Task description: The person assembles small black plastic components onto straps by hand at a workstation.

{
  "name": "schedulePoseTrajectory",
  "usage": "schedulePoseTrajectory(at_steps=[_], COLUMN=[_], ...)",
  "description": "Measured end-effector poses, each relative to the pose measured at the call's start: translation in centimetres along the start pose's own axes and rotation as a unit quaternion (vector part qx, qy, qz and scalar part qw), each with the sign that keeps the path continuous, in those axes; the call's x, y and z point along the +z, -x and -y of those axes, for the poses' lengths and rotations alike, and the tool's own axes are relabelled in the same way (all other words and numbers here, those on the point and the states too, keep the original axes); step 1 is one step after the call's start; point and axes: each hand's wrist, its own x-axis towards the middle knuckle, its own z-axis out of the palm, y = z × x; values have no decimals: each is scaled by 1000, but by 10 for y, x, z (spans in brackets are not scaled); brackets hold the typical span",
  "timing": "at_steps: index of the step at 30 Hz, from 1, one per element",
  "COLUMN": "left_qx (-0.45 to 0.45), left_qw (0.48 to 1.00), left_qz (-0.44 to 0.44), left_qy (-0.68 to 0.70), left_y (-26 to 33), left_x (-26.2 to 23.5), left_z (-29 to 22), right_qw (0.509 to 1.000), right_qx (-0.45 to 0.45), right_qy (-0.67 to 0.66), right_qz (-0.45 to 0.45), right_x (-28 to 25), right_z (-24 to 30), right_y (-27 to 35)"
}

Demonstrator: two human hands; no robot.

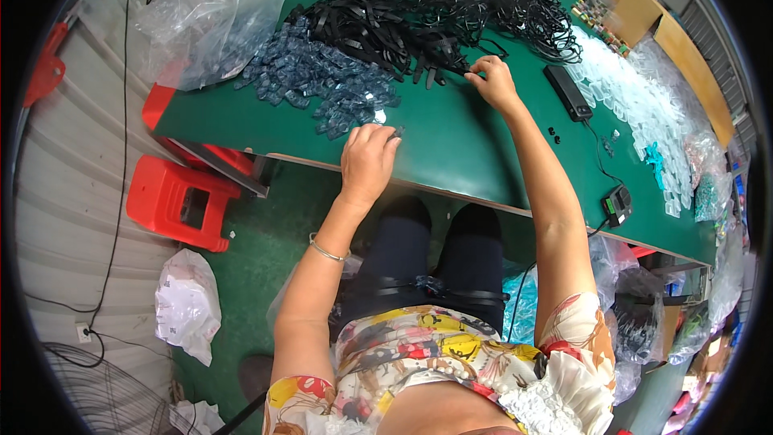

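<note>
Our right hand [493,80] pinches a thin black plastic strap [451,64] at twelve o'clock, our left hand [368,159] curls on a small dark piece [397,132], big heaps remain.

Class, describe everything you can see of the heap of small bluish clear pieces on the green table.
The heap of bluish clear pieces looks like glossy, see-through plastic, many small alike parts piled loosely. It lies on the green table, spreading from a clear plastic bag toward the left hand. Black straps border its far side.

Black straps [386,36] heaped beside blue clips [322,80]
</note>
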Motion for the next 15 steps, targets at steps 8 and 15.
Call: schedulePoseTrajectory(at_steps=[8, 15], left_qx=[-42, -55], left_qw=[995, 983], left_qz=[32, 52], left_qy=[80, 168], left_y=[3, 9], left_x=[-2, 0], left_z=[-17, -24], right_qw=[996, 994], right_qx=[74, 39], right_qy=[17, -96], right_qz=[55, -27], right_x=[13, -27], right_z=[4, 37], right_y=[18, 58])
